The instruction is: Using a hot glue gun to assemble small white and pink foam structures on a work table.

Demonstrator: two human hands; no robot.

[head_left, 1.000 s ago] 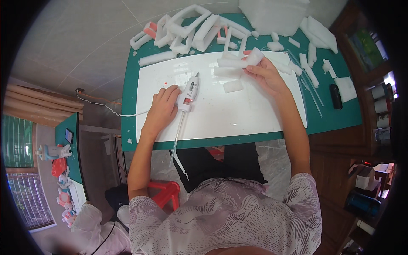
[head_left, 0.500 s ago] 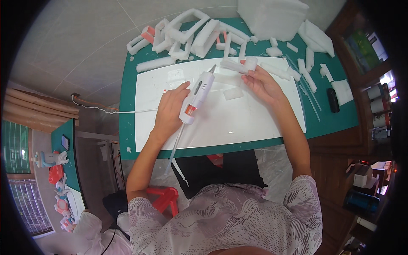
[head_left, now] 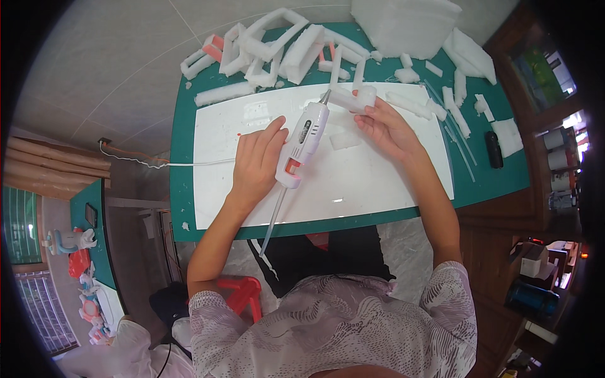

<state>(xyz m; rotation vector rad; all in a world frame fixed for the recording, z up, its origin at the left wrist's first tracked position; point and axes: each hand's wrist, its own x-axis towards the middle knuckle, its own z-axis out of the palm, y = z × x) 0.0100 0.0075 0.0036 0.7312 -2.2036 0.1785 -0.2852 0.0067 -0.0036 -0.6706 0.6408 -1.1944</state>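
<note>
Okay, left hand (head_left: 257,165) grips a white glue gun (head_left: 302,146) with orange trigger, fingers wrapped round the handle from its 9 o'clock side, thumb up along the body. Gun is tilted, nozzle aimed toward 1 o'clock, its tip touching or just beside the foam piece (head_left: 353,97) that the right hand (head_left: 386,126) holds. A clear glue stick (head_left: 272,220) pokes out of the gun's back end toward 7 o'clock, past the table edge. Right hand pinches that foam piece (a white bar, short round end at its 3 o'clock) between fingertips and thumb, fingers curled, not spread.

Both hands work over a white board (head_left: 353,183) lying on a green mat (head_left: 181,157). A small loose foam block (head_left: 345,140) lies on the board just beside the right hand, at its 8 o'clock. A white cord (head_left: 157,164) runs off the mat at 9 o'clock to the gun.

Along the mat at 12 o'clock: a heap of white foam frames (head_left: 265,44) and strips, some with pink-orange bits. A big foam slab (head_left: 403,25) sits at 1 o'clock. More foam scraps (head_left: 460,101) are scattered at 2 o'clock, and a dark small tool (head_left: 493,148) lies at 3 o'clock (cannot tell what kind). A red stool (head_left: 242,293) shows below the table at 7 o'clock.
</note>
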